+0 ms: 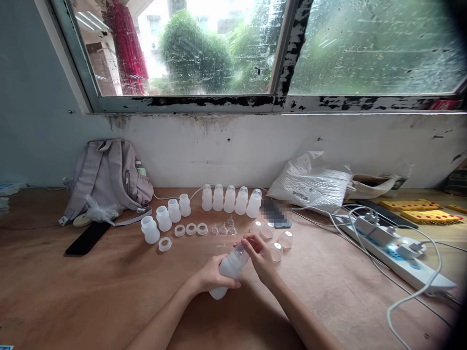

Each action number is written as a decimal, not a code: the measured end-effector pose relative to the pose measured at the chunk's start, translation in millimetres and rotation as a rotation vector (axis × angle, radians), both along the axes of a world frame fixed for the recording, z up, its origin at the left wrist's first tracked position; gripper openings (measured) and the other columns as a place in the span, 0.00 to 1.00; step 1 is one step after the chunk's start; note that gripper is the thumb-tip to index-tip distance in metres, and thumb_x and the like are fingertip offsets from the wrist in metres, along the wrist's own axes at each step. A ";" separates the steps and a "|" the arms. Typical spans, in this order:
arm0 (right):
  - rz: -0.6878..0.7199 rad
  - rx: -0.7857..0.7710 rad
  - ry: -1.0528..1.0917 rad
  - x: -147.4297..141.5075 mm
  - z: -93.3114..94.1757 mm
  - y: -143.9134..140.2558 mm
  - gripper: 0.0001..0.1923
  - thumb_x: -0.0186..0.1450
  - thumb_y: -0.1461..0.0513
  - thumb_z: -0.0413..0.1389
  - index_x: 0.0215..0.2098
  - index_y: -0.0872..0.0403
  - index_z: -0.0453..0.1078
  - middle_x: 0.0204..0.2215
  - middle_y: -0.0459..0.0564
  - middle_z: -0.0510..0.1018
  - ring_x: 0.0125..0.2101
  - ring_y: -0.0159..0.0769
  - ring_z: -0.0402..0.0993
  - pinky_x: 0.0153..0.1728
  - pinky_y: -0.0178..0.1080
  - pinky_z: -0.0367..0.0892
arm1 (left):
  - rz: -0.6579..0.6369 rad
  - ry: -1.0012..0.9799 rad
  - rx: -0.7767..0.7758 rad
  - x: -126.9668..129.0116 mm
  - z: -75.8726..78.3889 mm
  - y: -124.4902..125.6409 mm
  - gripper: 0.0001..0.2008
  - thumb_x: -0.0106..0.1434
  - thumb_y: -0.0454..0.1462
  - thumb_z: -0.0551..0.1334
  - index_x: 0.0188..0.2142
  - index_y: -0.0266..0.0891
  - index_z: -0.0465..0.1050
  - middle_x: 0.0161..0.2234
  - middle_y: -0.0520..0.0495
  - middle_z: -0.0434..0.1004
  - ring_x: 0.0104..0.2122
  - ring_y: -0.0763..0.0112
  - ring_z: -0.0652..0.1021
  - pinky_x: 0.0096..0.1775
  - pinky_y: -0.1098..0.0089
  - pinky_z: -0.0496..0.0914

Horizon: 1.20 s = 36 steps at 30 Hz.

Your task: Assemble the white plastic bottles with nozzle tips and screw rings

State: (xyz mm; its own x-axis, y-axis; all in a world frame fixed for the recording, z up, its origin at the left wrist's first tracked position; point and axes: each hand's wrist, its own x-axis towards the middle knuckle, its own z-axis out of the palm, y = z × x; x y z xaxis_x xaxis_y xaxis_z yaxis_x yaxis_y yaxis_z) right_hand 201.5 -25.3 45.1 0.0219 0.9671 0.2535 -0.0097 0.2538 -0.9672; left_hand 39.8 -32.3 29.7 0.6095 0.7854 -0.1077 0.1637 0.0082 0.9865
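My left hand (215, 274) is wrapped round the body of a white baby bottle (230, 266), which leans up to the right. At the bottle's top, my right hand (260, 253) has its fingers closed on the clear teat, partly hidden by the fingertips. Ahead of my hands lie several white collar rings (191, 228) and a few clear teats (223, 229). Open white bottles (164, 218) stand to the left. Several capped bottles (229, 199) form a row at the back. Clear dome caps (276, 252) lie just right of my right hand.
A grey backpack (109, 175) leans on the wall at left, with a black flat case (88, 238) before it. At right are a silver parcel bag (310, 182), a white power strip (397, 257) with loose cables, and yellow boards (430, 216). A phone (282, 224) lies behind the caps.
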 end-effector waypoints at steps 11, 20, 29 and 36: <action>-0.090 0.037 -0.096 -7.4 -11.8 0.3 0.12 0.57 0.54 0.52 0.24 0.54 0.65 0.19 0.46 0.71 0.23 0.33 0.67 0.23 0.33 0.62 | 0.079 0.024 0.081 3.5 -7.0 -0.3 0.16 0.42 0.37 0.65 0.32 0.36 0.67 0.23 0.54 0.64 0.23 0.76 0.65 0.24 0.74 0.59; -0.045 0.032 -0.063 -10.5 -12.4 1.9 0.13 0.56 0.53 0.54 0.25 0.55 0.67 0.22 0.48 0.74 0.24 0.34 0.68 0.24 0.34 0.63 | 0.082 -0.010 0.101 3.3 -6.7 1.3 0.14 0.42 0.36 0.65 0.29 0.35 0.65 0.21 0.54 0.64 0.21 0.77 0.65 0.23 0.75 0.59; 0.167 0.149 -0.194 -17.2 -20.0 -5.7 0.20 0.60 0.52 0.48 0.48 0.51 0.63 0.42 0.52 0.72 0.41 0.41 0.68 0.42 0.41 0.63 | 0.437 0.158 0.518 11.3 -12.2 10.6 0.16 0.47 0.39 0.62 0.36 0.38 0.63 0.30 0.46 0.69 0.29 0.68 0.70 0.32 0.68 0.66; -0.006 0.122 -0.175 -2.2 -27.7 12.4 0.17 0.62 0.55 0.45 0.48 0.51 0.58 0.42 0.52 0.70 0.44 0.37 0.66 0.44 0.41 0.61 | 0.504 0.227 0.610 -6.3 -27.1 28.2 0.26 0.44 0.47 0.65 0.40 0.38 0.63 0.37 0.44 0.66 0.39 0.62 0.69 0.41 0.63 0.65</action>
